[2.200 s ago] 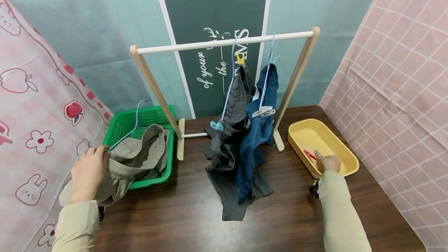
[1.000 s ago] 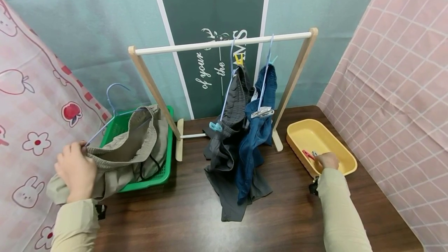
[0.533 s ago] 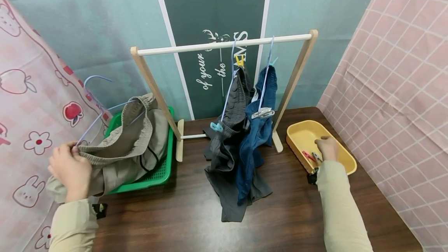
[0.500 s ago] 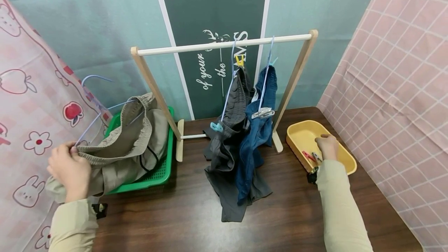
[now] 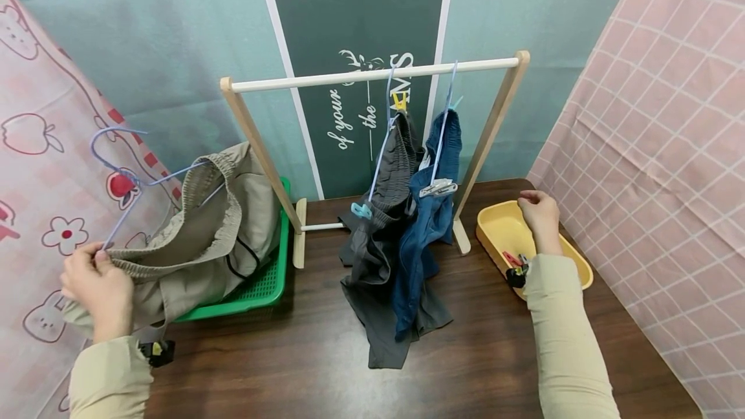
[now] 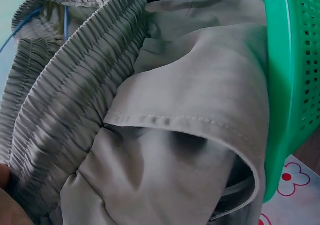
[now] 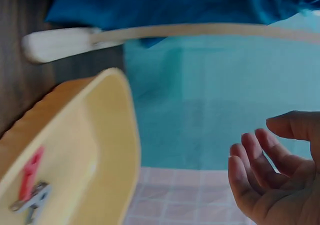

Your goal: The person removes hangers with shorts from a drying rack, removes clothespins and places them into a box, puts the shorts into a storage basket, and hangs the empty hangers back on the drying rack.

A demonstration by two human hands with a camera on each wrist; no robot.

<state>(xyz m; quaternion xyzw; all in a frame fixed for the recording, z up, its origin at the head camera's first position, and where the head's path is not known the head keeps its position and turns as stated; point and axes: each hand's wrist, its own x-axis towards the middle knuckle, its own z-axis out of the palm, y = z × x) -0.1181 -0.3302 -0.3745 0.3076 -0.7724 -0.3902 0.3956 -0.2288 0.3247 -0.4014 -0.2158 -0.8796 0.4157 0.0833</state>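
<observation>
My left hand [image 5: 100, 286] pinches the elastic waistband of greyish-beige pants [image 5: 192, 264], right at the end of a blue hanger [image 5: 123, 176]. The hanger's far arm reaches into the opposite side of the waistband, and its hook stands up free. In the left wrist view the gathered waistband [image 6: 75, 80] and a leg hem fill the picture. My right hand [image 5: 541, 215] is raised over the far part of the yellow basin [image 5: 505, 222]; in the right wrist view its fingers are loosely bent, with nothing between them. A red clothespin [image 7: 31, 172] and a grey one [image 7: 35, 201] lie in the basin.
The pants lie partly over a green basket [image 5: 279, 277]. A rack with a white rail [image 5: 326, 78] stands in the middle. Dark grey pants [image 5: 396, 167] and blue pants [image 5: 445, 147] hang there from hangers with clothespins. Patterned cloths enclose the brown table [image 5: 279, 367].
My left hand has moved left, drawing the waistband wide and bringing the hanger along out of the basket. The right hand has risen away from the clothespins in the basin.
</observation>
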